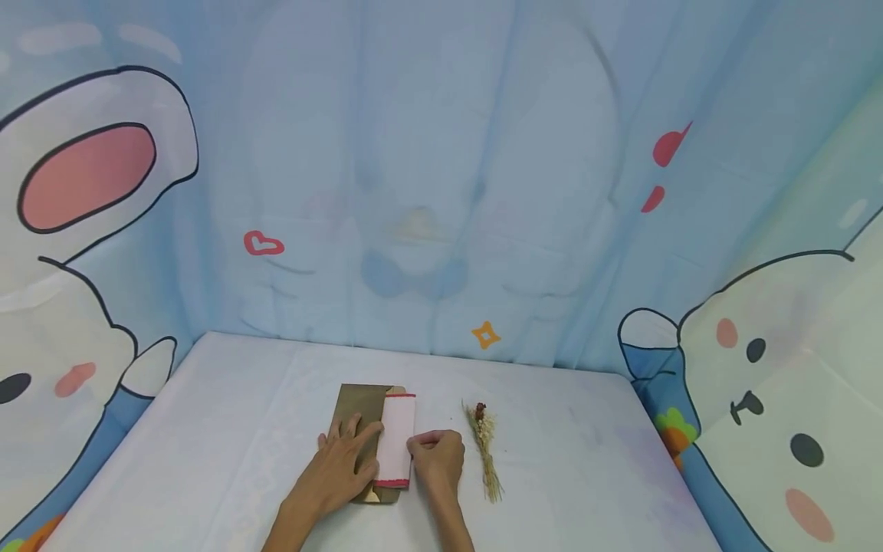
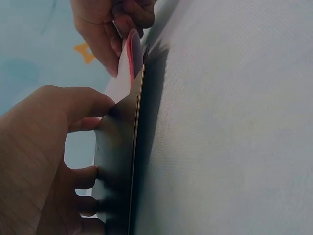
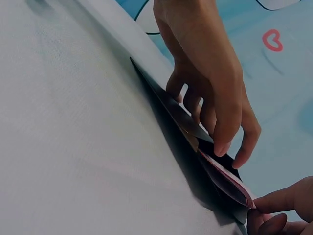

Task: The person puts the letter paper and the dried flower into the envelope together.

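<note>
Left hand (image 1: 338, 469) and right hand (image 1: 439, 460) are nearest to the head camera, both working over the white-covered table (image 1: 566, 452). Between them lies a dark gold folder (image 1: 362, 402), a little left of the middle of the table, its far end pointing to the far edge. Along the right side of this folder is a pale pink sheet (image 1: 397, 437) with red borders at its two short ends; the right wrist view shows it doubled over, with a rounded fold. Whether its left margin is tucked in a layer of the folder, I cannot tell.

The left hand has its fingers apart, and rests on the folder with the tips at the left margin of the sheet. The right hand has thumb and forefinger together, pinching the right margin of the sheet. To the right, nearer to the table's right edge, lies a bunch of dried flowers (image 1: 485, 445), touched by neither hand.

The step in hand seems to be adjusting the sheet against the folder. To do it well, I think the left hand should press lightly but evenly, so the folder does not slide. The right pinch should be gentle and move parallel to the folder's long side, keeping the red borders square. Too strong a pull could crease the fold or make the sheet crooked.
</note>
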A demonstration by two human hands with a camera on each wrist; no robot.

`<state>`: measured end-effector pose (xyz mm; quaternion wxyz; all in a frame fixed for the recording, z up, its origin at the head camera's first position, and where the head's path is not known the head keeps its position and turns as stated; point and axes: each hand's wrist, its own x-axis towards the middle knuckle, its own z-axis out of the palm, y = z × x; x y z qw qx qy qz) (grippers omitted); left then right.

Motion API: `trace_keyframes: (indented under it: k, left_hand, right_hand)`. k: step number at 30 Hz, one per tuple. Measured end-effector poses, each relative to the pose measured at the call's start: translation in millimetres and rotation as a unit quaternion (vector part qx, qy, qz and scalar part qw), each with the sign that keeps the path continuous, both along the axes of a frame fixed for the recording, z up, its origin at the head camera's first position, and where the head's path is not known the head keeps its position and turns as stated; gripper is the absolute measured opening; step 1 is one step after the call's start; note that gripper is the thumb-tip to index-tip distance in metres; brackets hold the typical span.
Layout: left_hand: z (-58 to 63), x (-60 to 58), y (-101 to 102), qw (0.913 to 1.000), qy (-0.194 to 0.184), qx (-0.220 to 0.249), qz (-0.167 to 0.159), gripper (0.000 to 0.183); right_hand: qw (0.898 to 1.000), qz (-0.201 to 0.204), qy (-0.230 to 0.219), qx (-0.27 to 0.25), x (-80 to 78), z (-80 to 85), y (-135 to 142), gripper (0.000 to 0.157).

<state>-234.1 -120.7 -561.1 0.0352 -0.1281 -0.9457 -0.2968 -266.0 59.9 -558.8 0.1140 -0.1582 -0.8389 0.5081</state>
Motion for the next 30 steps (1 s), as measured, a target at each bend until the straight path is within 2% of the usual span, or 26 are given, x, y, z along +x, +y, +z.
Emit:
trace_keyframes:
  k: [9,30]
  left_hand:
    - [-0.5,-0.9,-1,0.9999,-0.002,0.015,-0.009,0.054]
    - [-0.4,-1.4,-3,0.9998,0.015,0.013,-0.011,0.053]
  right_hand:
    - [0.999,0.005,0.025,0.045,-1.3,-3.4,-9,0.009]
    - [0.995,0.05,0.04,0.071,-3.7,-2.9,-29,0.01]
